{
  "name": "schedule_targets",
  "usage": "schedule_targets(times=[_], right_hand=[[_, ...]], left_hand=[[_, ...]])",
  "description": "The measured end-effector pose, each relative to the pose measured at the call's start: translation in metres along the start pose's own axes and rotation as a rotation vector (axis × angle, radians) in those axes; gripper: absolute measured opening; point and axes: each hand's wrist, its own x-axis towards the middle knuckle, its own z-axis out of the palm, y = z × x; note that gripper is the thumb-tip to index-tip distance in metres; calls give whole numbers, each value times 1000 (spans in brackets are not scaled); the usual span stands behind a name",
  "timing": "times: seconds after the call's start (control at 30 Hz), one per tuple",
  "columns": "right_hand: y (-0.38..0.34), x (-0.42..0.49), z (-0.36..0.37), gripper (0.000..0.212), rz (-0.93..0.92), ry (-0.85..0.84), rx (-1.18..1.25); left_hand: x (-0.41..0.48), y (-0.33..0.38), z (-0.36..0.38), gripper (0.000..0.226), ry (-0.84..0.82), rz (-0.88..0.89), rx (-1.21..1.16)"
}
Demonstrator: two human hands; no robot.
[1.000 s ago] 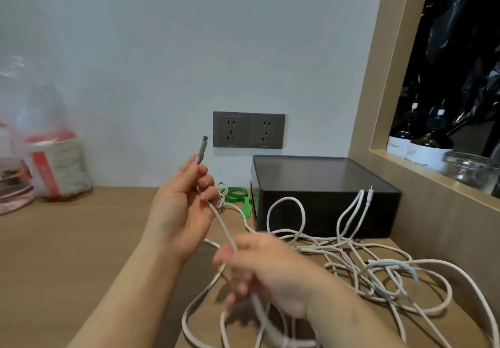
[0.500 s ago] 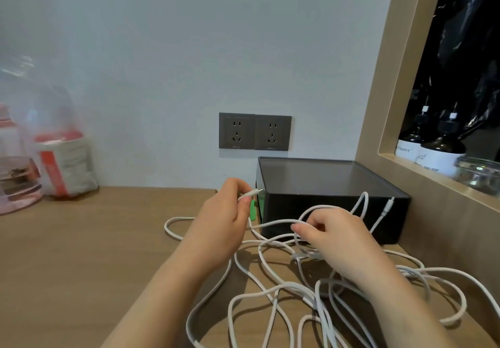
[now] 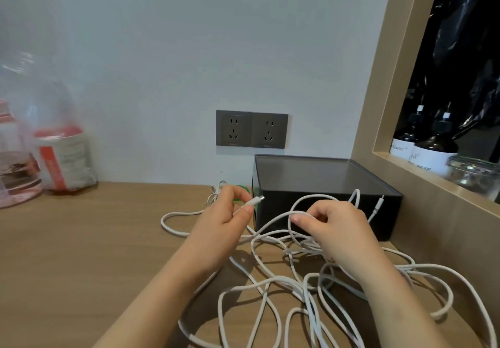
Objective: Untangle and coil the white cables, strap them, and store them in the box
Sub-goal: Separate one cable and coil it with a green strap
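White cables (image 3: 300, 250) lie tangled on the counter (image 3: 81, 253) beneath the fingers (image 3: 311, 221), before the black box (image 3: 324, 182). Left hand (image 3: 224, 217) pinches a plug end (image 3: 255, 200) pointing rightward; the right hand (image 3: 332, 228), nearer the tangle, pinches a loop (image 3: 276, 219) arching between them.

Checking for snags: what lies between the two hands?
In the head view, a white cable arcs between left hand and right hand, before the black box.

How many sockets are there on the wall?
2. The left socket and the right socket sit side by side on the wall, just above the black box. None looks hidden.
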Motion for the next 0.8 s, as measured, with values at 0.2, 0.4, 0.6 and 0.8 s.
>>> schedule_targets(times=[0.2, 0.4, 0.6, 0.8], right_hand=[[-2, -2, 14, 31, -112, -19, 47], [-10, -6, 19, 21, -165, -69, 144], [-13, -11, -6, 7, 34, -285, 313], [-12, -6, 14, 15, -40, -15, 116]], left_hand=[[-2, -6, 4, 21, -178, -8, 78], [-3, -7, 6, 19, -28, 83, 280], [7, -15, -2, 27, 115, 101, 334], [6, -6, 5, 33, 70, -384, -542]])
